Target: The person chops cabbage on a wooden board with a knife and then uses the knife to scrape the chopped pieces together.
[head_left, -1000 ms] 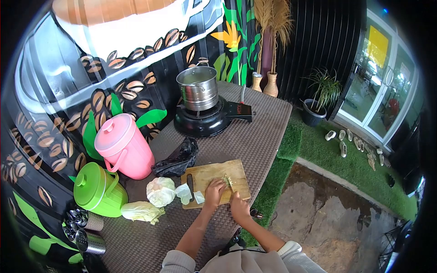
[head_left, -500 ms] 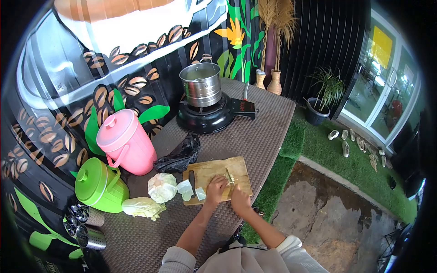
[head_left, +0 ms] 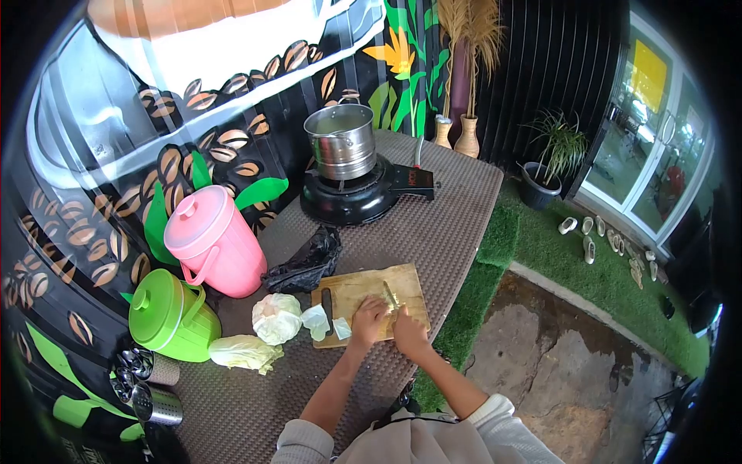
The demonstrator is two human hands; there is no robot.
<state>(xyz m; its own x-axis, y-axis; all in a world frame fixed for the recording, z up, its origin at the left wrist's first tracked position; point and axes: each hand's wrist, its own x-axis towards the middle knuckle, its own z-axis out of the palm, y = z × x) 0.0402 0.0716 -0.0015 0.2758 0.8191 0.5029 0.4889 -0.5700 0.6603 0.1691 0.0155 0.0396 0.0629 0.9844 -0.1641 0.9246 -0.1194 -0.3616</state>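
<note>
On the wooden cutting board [head_left: 355, 288], my right hand [head_left: 410, 332] is closed round the handle of a knife [head_left: 389, 292], its blade pointing away from me. Small pale chopped bits [head_left: 396, 304] lie beside the blade. My left hand [head_left: 369, 319] rests on the board just left of the knife, fingers curled down; whatever is under them is hidden. Left of the board sit a round cabbage [head_left: 277, 319] and a loose pale cabbage leaf [head_left: 246, 353]. A thin, whitish translucent piece [head_left: 315, 320] lies between the cabbage and the board.
A steel pot [head_left: 340, 143] stands on a black portable stove [head_left: 348, 203] at the back. A crumpled black plastic bag [head_left: 308, 261] lies behind the board. Pink [head_left: 220, 243] and green [head_left: 174, 321] lidded buckets stand left, near metal utensil holders [head_left: 158, 404]. The table's edge [head_left: 473, 259] runs along the right.
The knife and right hand have shifted very slightly at the board, the blade tilting a little. The left hand stays almost in place, and the view has moved marginally.
</note>
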